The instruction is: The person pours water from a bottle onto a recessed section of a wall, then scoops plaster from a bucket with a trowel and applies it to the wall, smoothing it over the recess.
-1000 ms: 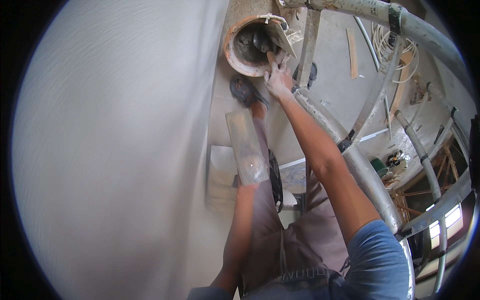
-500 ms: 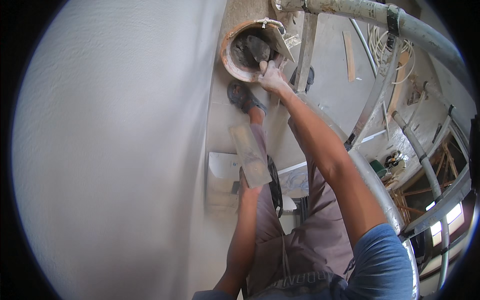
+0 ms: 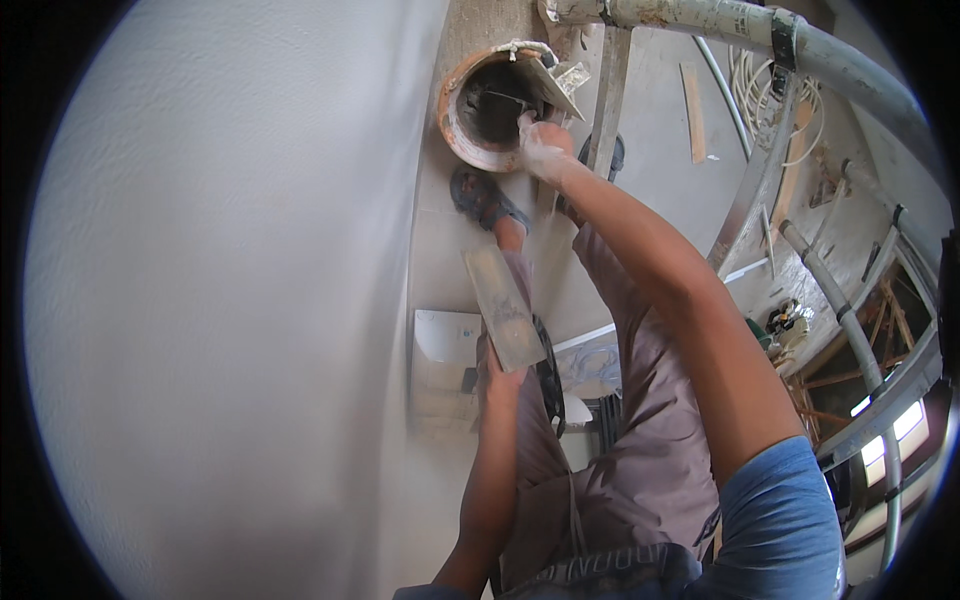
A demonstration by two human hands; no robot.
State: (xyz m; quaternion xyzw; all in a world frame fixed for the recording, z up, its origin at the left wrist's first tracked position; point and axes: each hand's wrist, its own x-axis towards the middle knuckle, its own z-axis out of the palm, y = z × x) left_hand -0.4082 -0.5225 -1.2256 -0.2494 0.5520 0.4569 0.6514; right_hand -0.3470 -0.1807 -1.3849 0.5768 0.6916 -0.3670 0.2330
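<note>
My left hand [image 3: 500, 380] is closed on a rectangular plastering trowel [image 3: 503, 308], held flat in front of my legs with its smeared blade facing up. Its handle is hidden underneath. Farther forward, my whitened right hand [image 3: 546, 146] reaches over the near right rim of an orange-brown bucket [image 3: 449, 112]. It grips a small trowel [image 3: 508, 97], whose blade is tipped nearly edge-on inside. Dark grey material [image 3: 490, 122] lies in the bucket, whose inner wall is crusted. A flat, pale board piece [image 3: 552, 84] rests across the bucket's right side, beside my hand.
A textured white wall [image 3: 230, 300] runs along my left. Metal scaffold tubes [image 3: 690, 18] curve across the right, with an upright [image 3: 608, 100] beside the bucket. A wood strip [image 3: 692, 112] and coiled cable [image 3: 745, 75] lie beyond. A white box [image 3: 440, 340] stands by the wall.
My right hand has turned and dipped the small trowel, so its broad face no longer shows. The plastering trowel in my left hand has tilted slightly and stays in about the same place.
</note>
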